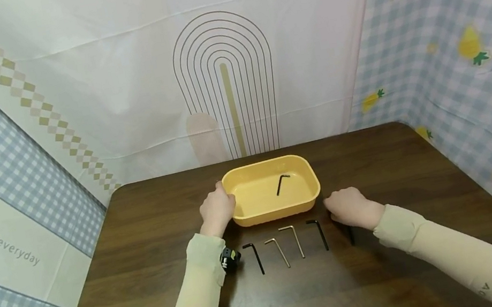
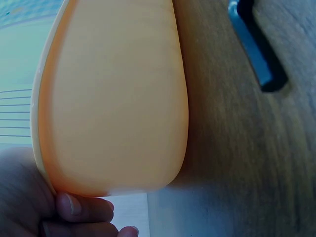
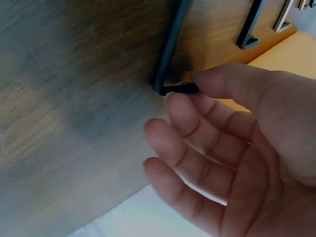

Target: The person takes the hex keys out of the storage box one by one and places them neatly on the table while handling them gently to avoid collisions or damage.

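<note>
My left hand (image 1: pixel 218 211) grips the left end of a yellow plastic tray (image 1: pixel 272 215), thumb over its rim and fingers outside. One black hex key (image 1: pixel 279 186) lies inside the tray. To the right of the tray, my right hand (image 1: pixel 351 207) is low at the table. In the right wrist view its thumb and index finger pinch the short arm of another black hex key (image 3: pixel 170 52); the other fingers are loosely bent. Part of that key is hidden by the hand in the head view.
In front of the tray lie a black hex key (image 1: pixel 257 260), two brass-coloured ones, a hex key (image 1: pixel 280 253) and a longer hex key (image 1: pixel 297 242), and a black hex key (image 1: pixel 322 236). The dark wooden table (image 1: pixel 162 298) meets a hanging cloth (image 1: pixel 141 111) at the back.
</note>
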`<move>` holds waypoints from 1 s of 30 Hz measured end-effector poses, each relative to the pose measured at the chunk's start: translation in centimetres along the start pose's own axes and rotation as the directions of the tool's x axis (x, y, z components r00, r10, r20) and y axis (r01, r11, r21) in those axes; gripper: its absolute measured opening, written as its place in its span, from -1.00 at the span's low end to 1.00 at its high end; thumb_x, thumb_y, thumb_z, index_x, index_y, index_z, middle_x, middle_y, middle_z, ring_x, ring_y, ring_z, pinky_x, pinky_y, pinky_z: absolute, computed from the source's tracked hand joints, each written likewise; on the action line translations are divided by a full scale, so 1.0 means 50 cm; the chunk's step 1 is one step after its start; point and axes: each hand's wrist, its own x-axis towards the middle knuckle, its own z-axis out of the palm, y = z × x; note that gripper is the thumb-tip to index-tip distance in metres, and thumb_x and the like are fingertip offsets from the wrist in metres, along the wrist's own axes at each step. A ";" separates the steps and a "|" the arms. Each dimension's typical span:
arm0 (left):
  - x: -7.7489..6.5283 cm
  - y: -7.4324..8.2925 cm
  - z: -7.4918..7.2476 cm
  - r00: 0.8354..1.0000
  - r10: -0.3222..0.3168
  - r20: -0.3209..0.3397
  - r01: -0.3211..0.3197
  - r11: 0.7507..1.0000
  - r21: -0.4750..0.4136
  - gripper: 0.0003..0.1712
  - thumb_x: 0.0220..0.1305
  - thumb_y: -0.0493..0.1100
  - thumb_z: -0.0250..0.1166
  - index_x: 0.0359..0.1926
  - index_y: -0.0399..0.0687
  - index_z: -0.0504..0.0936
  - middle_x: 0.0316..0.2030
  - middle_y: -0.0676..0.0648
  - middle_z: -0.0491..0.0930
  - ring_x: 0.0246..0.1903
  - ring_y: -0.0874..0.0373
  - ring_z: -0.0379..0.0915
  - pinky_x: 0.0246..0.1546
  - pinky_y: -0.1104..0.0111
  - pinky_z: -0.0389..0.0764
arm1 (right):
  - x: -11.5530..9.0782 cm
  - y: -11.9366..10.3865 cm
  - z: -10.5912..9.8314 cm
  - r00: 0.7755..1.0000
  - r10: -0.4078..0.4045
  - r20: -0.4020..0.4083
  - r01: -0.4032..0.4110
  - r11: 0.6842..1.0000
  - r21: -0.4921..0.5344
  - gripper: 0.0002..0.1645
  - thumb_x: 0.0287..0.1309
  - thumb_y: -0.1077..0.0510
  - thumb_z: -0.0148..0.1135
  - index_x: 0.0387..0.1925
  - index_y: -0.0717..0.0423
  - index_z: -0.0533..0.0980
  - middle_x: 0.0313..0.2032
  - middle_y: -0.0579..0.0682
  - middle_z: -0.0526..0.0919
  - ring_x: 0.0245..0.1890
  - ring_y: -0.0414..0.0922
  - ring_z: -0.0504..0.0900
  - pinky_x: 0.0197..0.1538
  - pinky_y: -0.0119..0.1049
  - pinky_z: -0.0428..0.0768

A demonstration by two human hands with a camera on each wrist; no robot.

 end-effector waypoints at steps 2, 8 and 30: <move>0.000 0.000 -0.002 1.000 0.000 0.001 0.000 1.000 -0.003 -0.32 0.48 -0.06 0.06 0.51 -0.22 0.21 -0.47 -0.15 0.57 -0.54 0.00 0.51 -0.48 0.16 0.49 | 0.001 0.004 -0.002 0.999 -0.034 -0.022 0.034 0.999 0.012 -0.62 0.12 0.30 0.35 -0.67 0.03 0.38 -0.72 -0.07 0.39 -0.72 -0.15 0.41 -0.64 -0.20 0.45; 0.004 -0.006 -0.008 1.000 -0.016 0.005 0.016 1.000 -0.021 -0.32 0.48 -0.05 0.03 0.51 -0.23 0.19 -0.42 -0.18 0.59 -0.53 -0.02 0.52 -0.48 0.14 0.49 | 0.011 0.018 -0.016 0.986 -0.143 -0.079 0.146 0.989 0.025 -0.57 0.11 0.29 0.41 -0.68 -0.03 0.36 -0.71 -0.15 0.39 -0.71 -0.22 0.34 -0.61 -0.28 0.37; -0.001 0.000 -0.004 1.000 -0.006 0.020 0.006 1.000 -0.003 -0.32 0.48 -0.05 0.03 0.51 -0.22 0.20 -0.36 -0.19 0.61 -0.48 -0.02 0.52 -0.43 0.12 0.50 | 0.006 0.022 0.003 0.990 -0.131 -0.051 0.137 0.984 0.116 -0.70 0.14 0.22 0.44 -0.58 -0.03 0.48 -0.64 -0.19 0.47 -0.66 -0.25 0.40 -0.56 -0.28 0.43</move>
